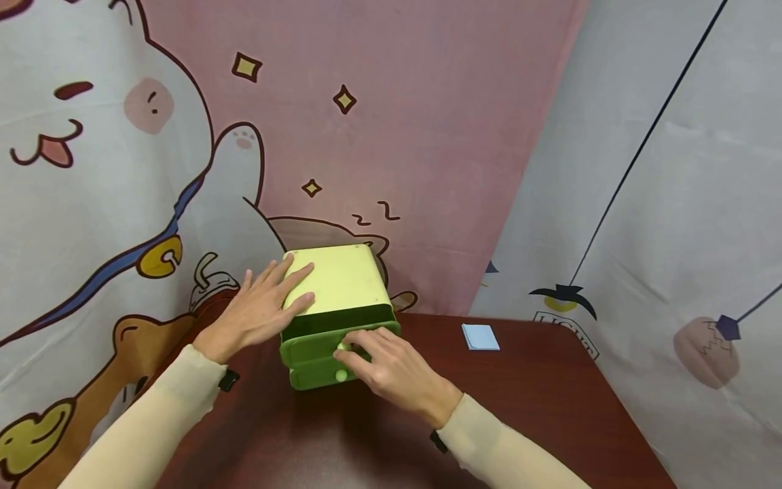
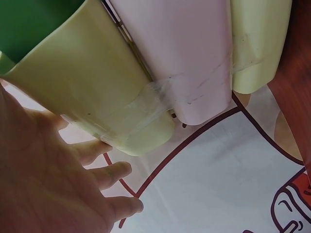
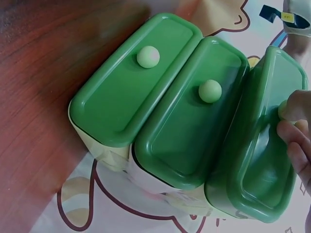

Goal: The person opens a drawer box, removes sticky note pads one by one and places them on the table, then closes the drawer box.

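A small drawer unit with a pale yellow top (image 1: 342,278) stands on the table. My left hand (image 1: 259,312) rests on the left part of that top with its fingers spread. At the front, my right hand (image 1: 397,370) pinches the round knob of the top green drawer (image 3: 262,160), which stands partly pulled out. The middle drawer (image 3: 194,136) and bottom drawer (image 3: 131,92) are closed, each with a light green knob. In the left wrist view, the left hand's fingers (image 2: 114,174) reach past the edge of the yellow casing (image 2: 97,87).
The table (image 1: 537,407) is dark reddish brown. A light blue pad (image 1: 480,337) lies near its back edge, to the right of the drawer unit. Behind, a pink and white cartoon cloth (image 1: 440,149) hangs close to the unit.
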A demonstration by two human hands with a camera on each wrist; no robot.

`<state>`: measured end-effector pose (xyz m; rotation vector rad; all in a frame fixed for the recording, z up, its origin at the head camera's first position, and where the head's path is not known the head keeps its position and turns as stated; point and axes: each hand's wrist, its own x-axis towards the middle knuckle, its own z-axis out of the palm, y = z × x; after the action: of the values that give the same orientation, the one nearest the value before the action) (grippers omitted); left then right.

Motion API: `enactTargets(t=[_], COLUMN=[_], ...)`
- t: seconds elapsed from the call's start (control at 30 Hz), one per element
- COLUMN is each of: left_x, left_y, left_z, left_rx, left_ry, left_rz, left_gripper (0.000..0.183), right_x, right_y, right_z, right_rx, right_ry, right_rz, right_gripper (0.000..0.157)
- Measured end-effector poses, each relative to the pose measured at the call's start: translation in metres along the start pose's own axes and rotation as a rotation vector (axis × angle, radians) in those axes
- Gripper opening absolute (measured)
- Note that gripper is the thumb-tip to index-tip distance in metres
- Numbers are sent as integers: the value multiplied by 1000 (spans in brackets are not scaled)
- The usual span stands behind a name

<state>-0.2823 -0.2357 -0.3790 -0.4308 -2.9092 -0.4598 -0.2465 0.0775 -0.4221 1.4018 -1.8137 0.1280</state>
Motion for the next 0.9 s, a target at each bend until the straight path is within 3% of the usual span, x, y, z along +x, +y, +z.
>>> enactTargets(t=[0.37,0.9], left_x=[-1,0], left_y=[-1,-2], left_z=[0,-2], left_rx=[-23,-34], left_ry=[-9,-17], left_rz=[5,6], left_gripper=[80,77], right_x=[7,10], right_y=[7,16], right_z=[9,19], right_rx=[-2,-4], right_ry=[5,-12], right_rz=[21,59], right_gripper=[24,34])
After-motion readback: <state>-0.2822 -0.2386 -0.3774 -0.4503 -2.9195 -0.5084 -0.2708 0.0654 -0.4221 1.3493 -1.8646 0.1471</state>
